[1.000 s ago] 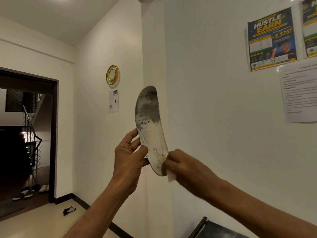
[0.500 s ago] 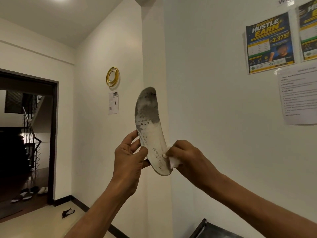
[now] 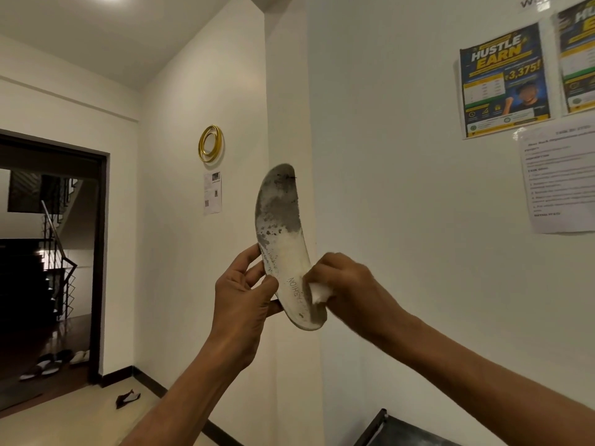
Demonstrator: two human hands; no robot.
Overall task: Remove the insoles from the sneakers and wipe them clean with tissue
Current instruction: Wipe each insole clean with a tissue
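Note:
I hold a white insole (image 3: 282,243) upright in front of a wall corner, toe end up. Its upper half is stained dark grey and the word FASHION is printed near the heel. My left hand (image 3: 244,297) grips the insole's left edge near the heel, thumb in front and fingers behind. My right hand (image 3: 346,288) pinches a wad of white tissue (image 3: 318,292) and presses it against the insole's right edge near the heel. No sneakers are in view.
A white wall with posters (image 3: 504,80) and a printed sheet (image 3: 558,180) is close on the right. A dark doorway (image 3: 48,268) with stairs and slippers (image 3: 54,363) opens at the left. A dark object (image 3: 128,397) lies on the floor. A black furniture edge (image 3: 386,428) shows at the bottom.
My right hand has slid the tissue upward along the insole's heel part, from the lower tip toward the middle. The insole and left hand have stayed nearly still.

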